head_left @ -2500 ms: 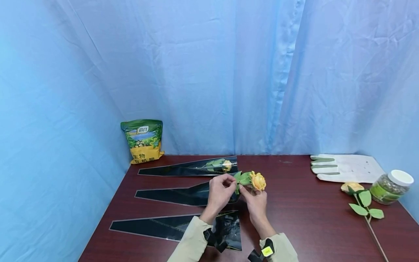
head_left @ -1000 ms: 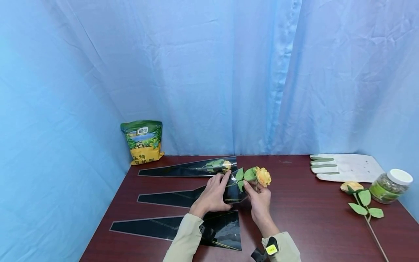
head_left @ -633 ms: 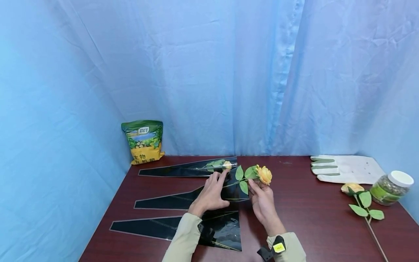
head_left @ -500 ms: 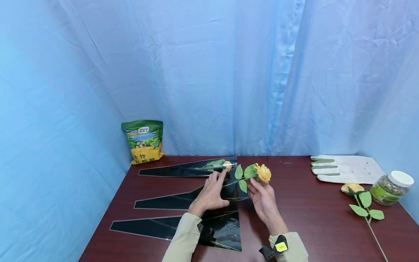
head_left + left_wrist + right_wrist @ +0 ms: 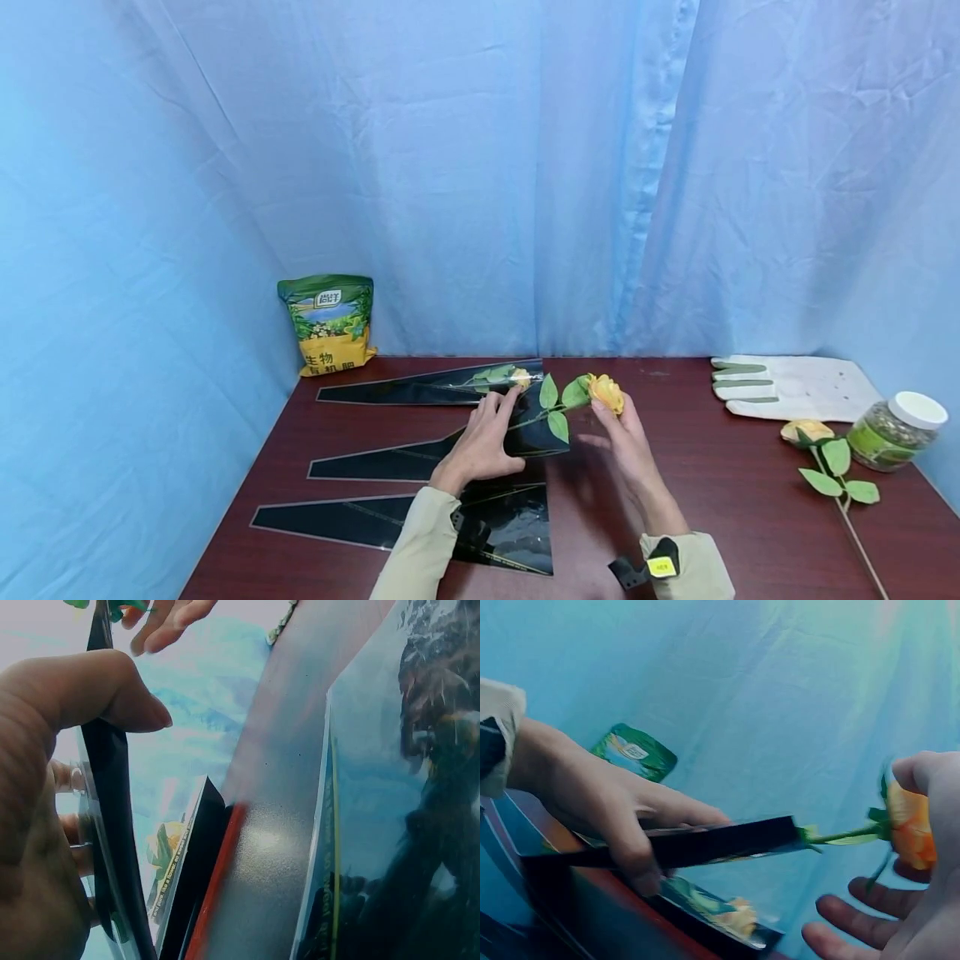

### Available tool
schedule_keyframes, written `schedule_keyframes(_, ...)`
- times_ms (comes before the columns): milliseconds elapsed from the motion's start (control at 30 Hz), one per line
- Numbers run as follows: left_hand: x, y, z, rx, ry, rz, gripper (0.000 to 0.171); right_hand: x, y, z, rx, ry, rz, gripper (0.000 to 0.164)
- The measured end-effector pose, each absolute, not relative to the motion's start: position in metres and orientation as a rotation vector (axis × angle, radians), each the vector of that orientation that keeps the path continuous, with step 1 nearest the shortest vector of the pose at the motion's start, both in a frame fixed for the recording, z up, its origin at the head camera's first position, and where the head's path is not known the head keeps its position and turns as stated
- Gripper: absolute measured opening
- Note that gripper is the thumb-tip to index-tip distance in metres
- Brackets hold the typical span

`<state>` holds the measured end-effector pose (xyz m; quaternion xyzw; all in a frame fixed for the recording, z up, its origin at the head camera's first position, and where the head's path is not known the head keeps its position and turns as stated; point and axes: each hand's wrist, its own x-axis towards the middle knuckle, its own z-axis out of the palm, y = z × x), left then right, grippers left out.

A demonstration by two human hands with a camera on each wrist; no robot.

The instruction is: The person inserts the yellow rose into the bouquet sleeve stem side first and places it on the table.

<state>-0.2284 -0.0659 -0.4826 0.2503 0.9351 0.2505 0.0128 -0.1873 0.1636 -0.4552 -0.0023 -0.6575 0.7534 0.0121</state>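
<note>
My left hand (image 5: 480, 446) grips the middle black flower sleeve (image 5: 546, 437) near its wide mouth. In the left wrist view the thumb (image 5: 139, 705) lies on one side of that sleeve (image 5: 109, 761) and the fingers on the other. A yellow rose (image 5: 606, 393) with green leaves sticks out of the mouth, its lower stem inside. My right hand (image 5: 630, 446) holds the bloom between thumb and index finger. The right wrist view shows the bloom (image 5: 913, 829) there, with the other fingers (image 5: 855, 922) spread loosely below.
Behind lies a black sleeve (image 5: 397, 389) with a rose inside; a third sleeve (image 5: 337, 517) lies in front. A fertilizer bag (image 5: 330, 325) stands back left. To the right are a glove (image 5: 810, 387), a lidded jar (image 5: 892, 433) and another rose (image 5: 832, 467).
My left hand moved from the stem to the sleeve, spreading across it. My right hand shifted right, from beside the leaves and sleeve edge to the bloom. More leaf and stem now show.
</note>
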Motion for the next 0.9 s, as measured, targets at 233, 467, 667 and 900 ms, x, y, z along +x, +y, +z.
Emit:
schedule_keyframes(233,-0.228,-0.066,-0.483,0.782,2.91,0.791,0.104,-0.186,0.181,-0.448,0.048,-2.22,2.16,0.052)
schedule_keyframes(467,-0.226,-0.066,-0.482,0.795,2.899,0.795,0.103,-0.184,0.201,-0.446,0.138,-2.352,1.959,0.05)
schedule_keyframes(667,-0.225,-0.065,-0.48,0.84,2.912,0.769,0.106,-0.18,0.206,-0.443,0.207,-2.507,1.888,0.044)
schedule_keyframes(900,-0.223,-0.064,-0.477,0.864,2.912,0.747,0.108,-0.182,0.201,-0.446,0.324,-2.474,1.942,0.045)
